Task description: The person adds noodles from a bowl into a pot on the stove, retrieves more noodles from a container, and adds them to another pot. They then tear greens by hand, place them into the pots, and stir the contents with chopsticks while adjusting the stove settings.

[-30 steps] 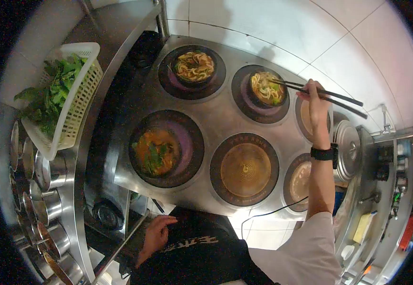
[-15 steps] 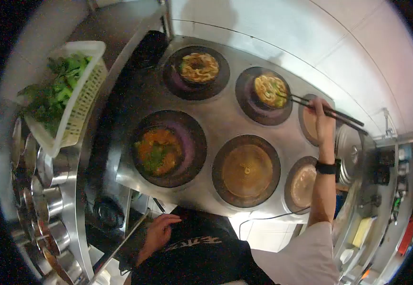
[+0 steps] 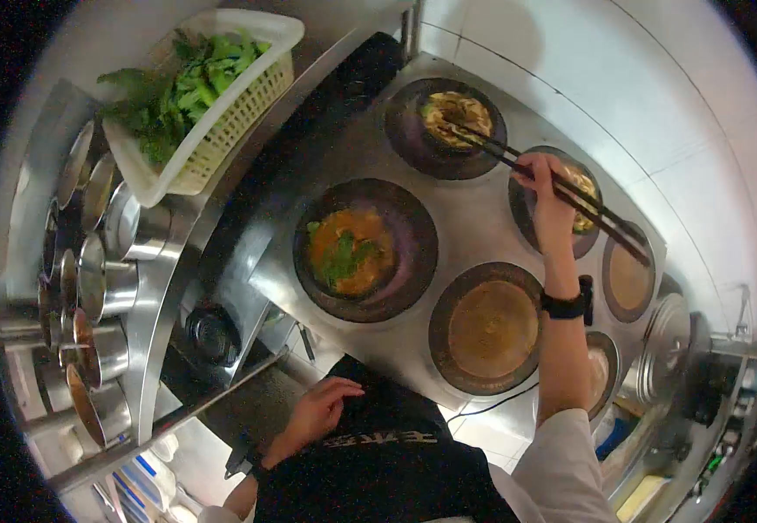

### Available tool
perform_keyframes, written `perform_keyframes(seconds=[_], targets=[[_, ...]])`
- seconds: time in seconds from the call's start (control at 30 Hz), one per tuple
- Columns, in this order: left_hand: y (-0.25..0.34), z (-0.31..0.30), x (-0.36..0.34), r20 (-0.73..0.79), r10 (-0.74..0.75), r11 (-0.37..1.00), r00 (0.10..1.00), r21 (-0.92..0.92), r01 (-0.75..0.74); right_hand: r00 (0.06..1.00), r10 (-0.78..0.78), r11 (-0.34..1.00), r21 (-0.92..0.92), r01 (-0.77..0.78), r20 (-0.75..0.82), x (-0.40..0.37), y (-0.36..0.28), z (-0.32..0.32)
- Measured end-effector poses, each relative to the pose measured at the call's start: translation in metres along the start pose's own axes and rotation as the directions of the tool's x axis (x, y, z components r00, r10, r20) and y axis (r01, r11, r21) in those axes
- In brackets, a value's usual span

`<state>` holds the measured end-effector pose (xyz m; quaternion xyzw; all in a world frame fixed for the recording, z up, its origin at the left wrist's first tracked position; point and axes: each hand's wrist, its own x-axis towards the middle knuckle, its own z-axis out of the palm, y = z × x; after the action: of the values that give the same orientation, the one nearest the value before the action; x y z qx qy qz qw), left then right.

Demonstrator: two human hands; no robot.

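My right hand (image 3: 546, 190) is closed around a pair of long dark chopsticks (image 3: 609, 222). Their tips reach into the noodles (image 3: 461, 119) in the back-left pot on the metal cooktop (image 3: 474, 222). Partly behind my right hand and the chopsticks is a second portion of noodles (image 3: 581, 187). In front, a pot holds orange-red soup (image 3: 371, 235) with greens (image 3: 344, 261) on top. My left hand (image 3: 322, 410) is low by the black apron (image 3: 378, 427), fingers loosely extended, holding nothing.
A white plastic basket (image 3: 235, 109) of leafy greens (image 3: 191, 87) stands at the upper left. Several metal pots (image 3: 108, 288) line the left shelf. Several round wells sit in the cooktop, one with brownish liquid (image 3: 492, 327). Stacked metal lids (image 3: 664, 344) are at the right.
My right hand has brought the chopsticks from the noodles at the back right to those at the back left. The view has shifted and turned; my left hand stays by the apron.
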<state>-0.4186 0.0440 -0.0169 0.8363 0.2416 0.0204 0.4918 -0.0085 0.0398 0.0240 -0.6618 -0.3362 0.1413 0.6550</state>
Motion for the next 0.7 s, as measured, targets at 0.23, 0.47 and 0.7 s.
perform_keyframes(seconds=[0.23, 0.47, 0.7], targets=[[0.010, 0.010, -0.030, -0.156, -0.134, 0.989, 0.979, -0.087, 0.121, 0.995, -0.001, 1.000, -0.031, 0.004, 0.098, 0.026, 0.054, 0.011], [-0.004, 0.028, -0.073, -0.249, -0.195, 0.981, 0.949, -0.074, 0.182, 0.999, 0.005, 1.000, -0.024, -0.005, -0.037, 0.025, -0.007, 0.008], [0.001, 0.029, -0.105, -0.351, -0.224, 0.974, 0.909, -0.049, 0.221, 0.995, 0.013, 1.000, 0.000, -0.013, 0.096, 0.046, 0.051, 0.028]])
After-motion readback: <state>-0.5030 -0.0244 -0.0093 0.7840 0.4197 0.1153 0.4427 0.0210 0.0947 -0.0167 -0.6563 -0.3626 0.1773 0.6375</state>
